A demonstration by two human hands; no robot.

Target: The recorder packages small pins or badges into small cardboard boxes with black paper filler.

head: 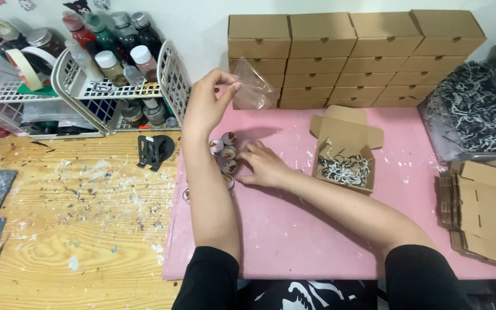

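My left hand (pixel 206 102) is raised over the pink mat (pixel 294 229), pinching a small clear plastic bag (pixel 254 86) by its edge. My right hand (pixel 262 165) rests low on the mat, its fingers touching a row of small round badges (pixel 226 154) with printed faces. Another badge (pixel 186 196) peeks out by my left forearm at the mat's left edge. To the right stands an open cardboard box (pixel 344 150) with shredded black-and-white paper inside.
Closed cardboard boxes (pixel 351 54) are stacked along the back wall. A bag of paper shreds (pixel 475 109) and flat box blanks (pixel 486 212) lie at the right. White baskets with bottles (pixel 113 54) stand at the back left on the speckled wooden table (pixel 81 229).
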